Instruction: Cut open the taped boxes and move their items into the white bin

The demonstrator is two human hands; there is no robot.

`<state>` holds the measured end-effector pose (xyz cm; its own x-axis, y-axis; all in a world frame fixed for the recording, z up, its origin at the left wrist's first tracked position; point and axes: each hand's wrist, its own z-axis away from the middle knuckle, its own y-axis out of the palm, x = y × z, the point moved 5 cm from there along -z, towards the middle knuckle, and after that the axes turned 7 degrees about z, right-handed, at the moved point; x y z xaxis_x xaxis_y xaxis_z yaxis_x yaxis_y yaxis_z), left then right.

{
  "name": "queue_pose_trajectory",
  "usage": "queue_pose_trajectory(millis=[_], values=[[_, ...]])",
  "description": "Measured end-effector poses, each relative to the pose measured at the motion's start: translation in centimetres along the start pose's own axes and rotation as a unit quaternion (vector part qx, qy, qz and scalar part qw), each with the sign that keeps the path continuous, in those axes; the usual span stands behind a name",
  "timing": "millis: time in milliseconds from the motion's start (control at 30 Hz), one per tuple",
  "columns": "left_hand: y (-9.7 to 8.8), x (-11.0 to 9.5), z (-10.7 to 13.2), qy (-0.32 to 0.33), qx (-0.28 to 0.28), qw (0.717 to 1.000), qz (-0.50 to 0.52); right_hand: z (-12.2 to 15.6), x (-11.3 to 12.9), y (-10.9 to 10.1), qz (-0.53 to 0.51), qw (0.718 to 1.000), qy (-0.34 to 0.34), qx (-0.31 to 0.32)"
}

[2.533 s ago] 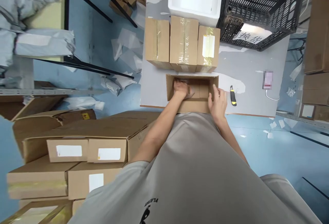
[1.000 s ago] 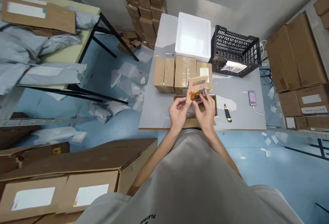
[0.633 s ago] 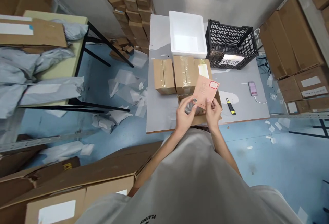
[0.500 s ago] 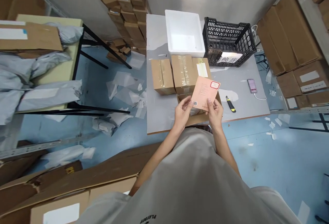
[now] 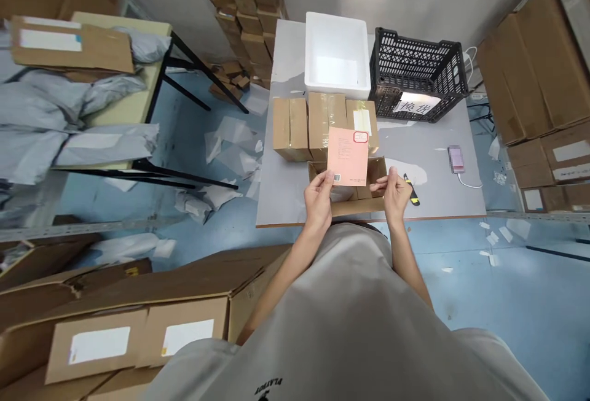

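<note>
My left hand (image 5: 319, 198) pinches a thin pink book (image 5: 349, 156) at its lower left corner. The cover side facing me carries a barcode, small print and a red-framed white label at the top right. To the right of the book, my right hand (image 5: 395, 193) is off it, fingers apart and partly bent, with nothing visible in them. Beneath both hands stands an open cardboard box (image 5: 357, 207) at the table's front edge; the book hides part of its inside. A black and yellow utility knife (image 5: 412, 190) lies just beyond my right hand.
Behind the open box stand closed cartons (image 5: 290, 128). A white foam box (image 5: 338, 54) and a black plastic crate (image 5: 418, 75) are at the back of the grey table (image 5: 281, 198). A phone (image 5: 456, 159) with a cable lies right. Parcels cover a side table (image 5: 157, 26).
My right hand has let go of the book and moved right. My left hand still holds it, now turned more upright. The view has shifted slightly.
</note>
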<state>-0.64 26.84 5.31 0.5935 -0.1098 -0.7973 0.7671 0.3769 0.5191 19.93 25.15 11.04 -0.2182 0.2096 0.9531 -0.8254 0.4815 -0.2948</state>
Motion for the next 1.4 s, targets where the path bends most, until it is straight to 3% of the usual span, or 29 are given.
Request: queue_pose_trajectory(millis=[167,267,333,433,533,600,667,733,800,867,900,1067,1233,1400], values=[[1.8,0.2,2.1,0.102,-0.042,0.993,-0.045,-1.6,-1.0,-0.9,0.061,0.993,-0.09,0.054],[2.9,0.1,3.6,0.184,-0.052,0.977,-0.098,-2.0,-1.1,-0.8,0.067,0.981,-0.146,0.106],[3.8,0.2,4.6,0.234,-0.051,0.96,-0.144,-1.6,-0.9,-0.4,0.055,0.976,-0.149,0.148],[5.2,0.6,6.1,0.306,-0.016,0.928,-0.213,-0.4,-0.5,0.2,0.028,0.971,-0.127,0.199],[6.7,1.3,7.1,0.355,0.059,0.891,-0.277,0.0,-0.2,0.2,-0.019,0.971,-0.11,0.213],[7.2,1.6,7.1,0.351,0.083,0.879,-0.312,-0.8,-0.4,-0.2,-0.053,0.975,-0.094,0.195],[6.7,1.8,6.4,0.306,0.051,0.899,-0.308,-2.0,-0.6,-0.6,-0.079,0.977,-0.077,0.185],[5.5,2.3,5.4,0.205,0.005,0.951,-0.233,-3.1,-1.0,-0.6,-0.1,0.972,-0.057,0.206],[4.8,3.4,4.5,0.07,0.0,0.991,-0.114,-3.9,-1.3,-0.4,-0.121,0.964,-0.034,0.236],[4.7,4.2,4.2,-0.021,0.016,0.999,-0.031,-4.5,-1.6,-0.5,-0.137,0.963,-0.015,0.231],[4.7,4.3,4.1,-0.037,0.015,0.999,-0.012,-4.8,-1.7,-0.6,-0.141,0.967,-0.006,0.214],[4.8,3.5,3.8,0.011,-0.031,0.999,0.012,-6.5,-2.3,-2.2,-0.11,0.987,-0.003,0.114],[5.5,3.6,3.2,0.043,-0.041,0.998,0.008,-6.6,-2.3,-2.8,-0.055,0.988,-0.013,0.145],[6.6,4.2,3.6,0.121,-0.057,0.99,-0.053,-5.5,-1.8,-2.6,-0.059,0.983,-0.065,0.16]])
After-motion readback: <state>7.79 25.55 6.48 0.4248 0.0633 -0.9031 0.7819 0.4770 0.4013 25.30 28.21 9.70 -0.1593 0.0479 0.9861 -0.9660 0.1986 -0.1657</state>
